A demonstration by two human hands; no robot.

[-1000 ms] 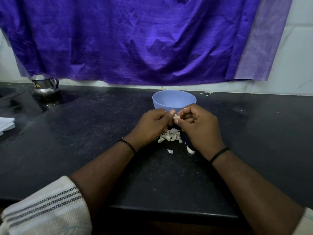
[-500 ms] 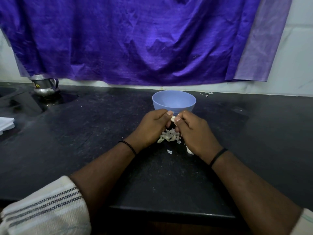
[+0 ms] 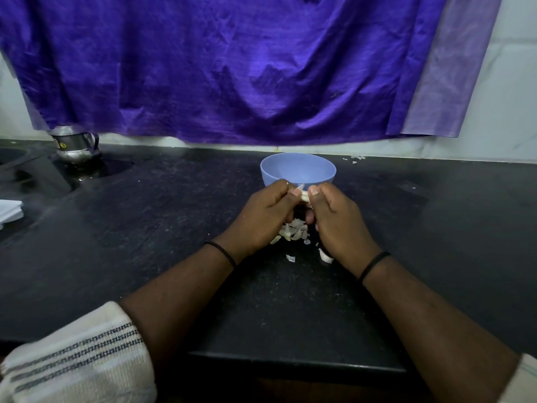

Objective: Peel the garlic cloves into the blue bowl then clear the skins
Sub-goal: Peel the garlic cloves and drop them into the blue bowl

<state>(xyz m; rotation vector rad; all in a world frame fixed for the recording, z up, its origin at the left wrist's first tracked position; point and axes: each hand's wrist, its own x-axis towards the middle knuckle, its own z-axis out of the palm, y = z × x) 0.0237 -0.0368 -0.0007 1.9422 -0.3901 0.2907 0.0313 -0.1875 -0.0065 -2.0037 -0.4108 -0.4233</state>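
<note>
Head view looks down on a dark stone counter (image 3: 145,257), where both hands meet just in front of the blue bowl (image 3: 298,170). Between them is a single garlic clove (image 3: 304,195), pale and partly hidden, pinched from both sides: the left hand (image 3: 263,218) has its fingers curled and its thumb tip pressed on the clove's left end, and the right hand (image 3: 338,225) has its fingers curled with the thumb tip on the clove's right end. A thin flake of skin sticks up from the clove near the left thumb. The clove sits just on the near side of the bowl's rim, close to it; whether it touches the bowl cannot be told. What lies in the bowl's bottom is not visible. Below the hands, on the counter, lies a small heap of garlic skins (image 3: 293,232), with a few stray flakes nearer the viewer and one curved piece beside the right wrist. Each wrist carries a thin black band, and a striped cream sleeve (image 3: 75,356) covers the left forearm's lower part. At the far left stands a steel jug (image 3: 76,145), well apart from the bowl. Behind the counter hangs a purple cloth (image 3: 218,68) against a pale wall.
</note>
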